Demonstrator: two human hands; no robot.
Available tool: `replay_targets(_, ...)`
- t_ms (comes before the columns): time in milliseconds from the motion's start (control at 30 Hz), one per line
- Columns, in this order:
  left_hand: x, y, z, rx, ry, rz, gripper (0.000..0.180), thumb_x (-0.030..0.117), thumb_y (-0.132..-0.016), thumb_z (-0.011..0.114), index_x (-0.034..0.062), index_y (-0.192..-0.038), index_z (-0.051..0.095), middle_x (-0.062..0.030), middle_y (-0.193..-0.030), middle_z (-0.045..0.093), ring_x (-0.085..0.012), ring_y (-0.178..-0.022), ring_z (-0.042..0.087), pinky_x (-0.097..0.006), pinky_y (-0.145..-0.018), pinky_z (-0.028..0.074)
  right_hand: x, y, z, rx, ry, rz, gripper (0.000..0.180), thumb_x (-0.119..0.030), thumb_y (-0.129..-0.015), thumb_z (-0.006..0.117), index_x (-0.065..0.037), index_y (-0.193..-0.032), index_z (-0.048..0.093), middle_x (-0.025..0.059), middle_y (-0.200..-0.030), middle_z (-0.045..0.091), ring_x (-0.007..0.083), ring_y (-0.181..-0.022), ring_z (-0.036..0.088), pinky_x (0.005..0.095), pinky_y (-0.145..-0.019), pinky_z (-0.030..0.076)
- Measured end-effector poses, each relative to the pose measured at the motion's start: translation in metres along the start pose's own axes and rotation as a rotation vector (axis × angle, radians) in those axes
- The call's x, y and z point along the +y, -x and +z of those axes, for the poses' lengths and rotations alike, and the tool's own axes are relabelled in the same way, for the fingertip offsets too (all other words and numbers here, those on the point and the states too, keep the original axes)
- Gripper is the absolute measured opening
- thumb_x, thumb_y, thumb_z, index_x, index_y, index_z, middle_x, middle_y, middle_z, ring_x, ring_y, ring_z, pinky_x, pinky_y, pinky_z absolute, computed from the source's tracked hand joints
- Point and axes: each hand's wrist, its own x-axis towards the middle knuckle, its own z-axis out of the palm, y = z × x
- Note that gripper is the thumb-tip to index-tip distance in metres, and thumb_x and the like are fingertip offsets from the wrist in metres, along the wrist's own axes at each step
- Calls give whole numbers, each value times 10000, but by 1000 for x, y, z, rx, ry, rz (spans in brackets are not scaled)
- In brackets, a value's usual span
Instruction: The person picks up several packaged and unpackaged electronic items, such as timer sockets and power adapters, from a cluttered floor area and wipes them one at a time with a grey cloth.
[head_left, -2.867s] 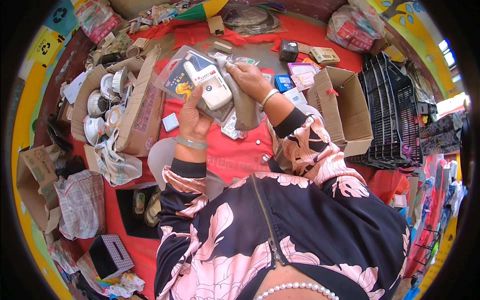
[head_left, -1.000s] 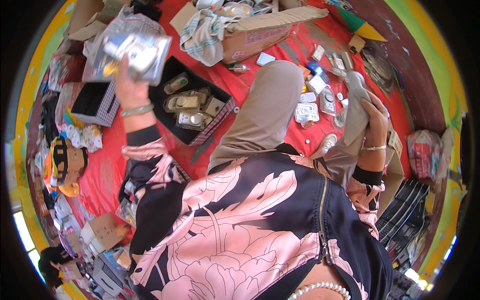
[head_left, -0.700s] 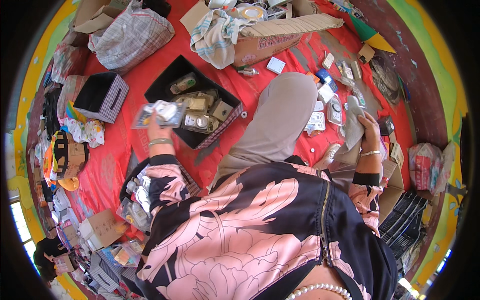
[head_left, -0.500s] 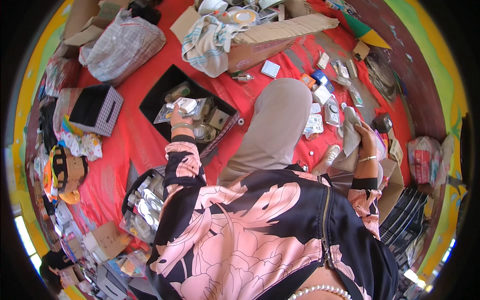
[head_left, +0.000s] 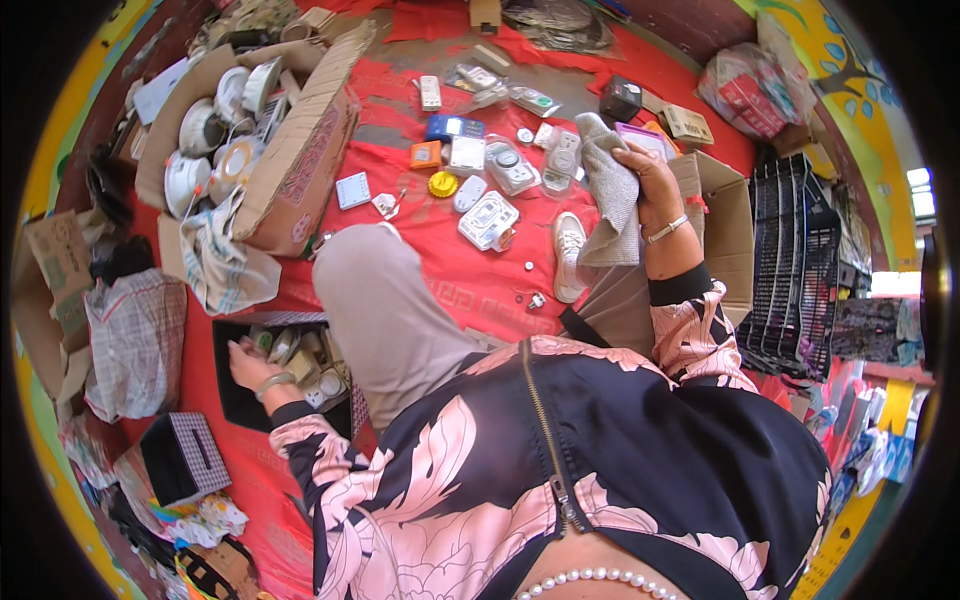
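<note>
My left hand (head_left: 257, 369) reaches into a black fabric storage box (head_left: 240, 400) on the left, its fingers apart beside small clear-wrapped packages (head_left: 287, 345). Nothing shows in its grip, though the fingertips are partly hidden among the contents. White round pieces (head_left: 328, 385) and small cartons lie in the same box. On the right, my right hand (head_left: 655, 190) is closed around a grey cloth (head_left: 612, 185), which hangs down above my shoe (head_left: 569, 255).
Ahead on the red ground sheet (head_left: 400, 190) lie a white device in packaging (head_left: 489, 220), an orange box (head_left: 425, 155), a blue box (head_left: 455, 127) and a yellow disc (head_left: 443, 184). A large carton (head_left: 310, 150) of white fittings stands far left. Black crates (head_left: 790, 260) are stacked right.
The white packaged item that was in my left hand is no longer in it; the hand is lower in the box. My right hand still grips the cloth. The view has swung right.
</note>
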Motion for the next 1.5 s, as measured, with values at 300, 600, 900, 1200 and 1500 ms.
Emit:
replay_targets(300,149,127,297,-1314,-519,663,260,188,-876,588,-41,-994,628,-97,-905,648,-149,-825,591,-258,-770,455,7,-17,-46,150,-556,-125,281,-117,-885,479,29,-1123,511,174,-960,635,317,-819,644,475,-712,551)
replay_targets(600,-102,235,460,-1735,-1326,306,459,443,-787,661,50,-1023,650,-139,-955,647,-247,-773,621,-359,-709,494,-19,3,-41,298,-592,-108,258,-149,-908,444,3,-1102,519,170,-933,639,299,-750,647,418,-646,559)
replay_targets(900,-360,286,414,-953,-581,-1060,691,351,-793,691,57,-1331,374,-160,-1342,408,-318,-1220,400,-445,-991,325,-35,1,-55,295,-590,18,333,-128,-903,445,17,-1200,482,172,-1051,624,259,-900,644,374,-792,539)
replay_targets(1200,-344,306,454,-691,-289,-1258,324,170,-837,653,92,-1126,529,-84,-978,583,-263,-888,584,-394,-823,485,-41,-9,-50,387,-645,59,360,-104,-892,435,26,-1227,456,165,-1082,605,229,-952,626,335,-852,517)
replay_targets(1500,-259,299,392,-1051,-165,-1320,463,155,-708,710,102,-1135,537,-85,-1074,609,-287,-986,572,-394,-796,453,-33,7,-63,213,-639,32,328,-123,-904,440,17,-1198,475,168,-1060,614,253,-903,637,379,-781,540)
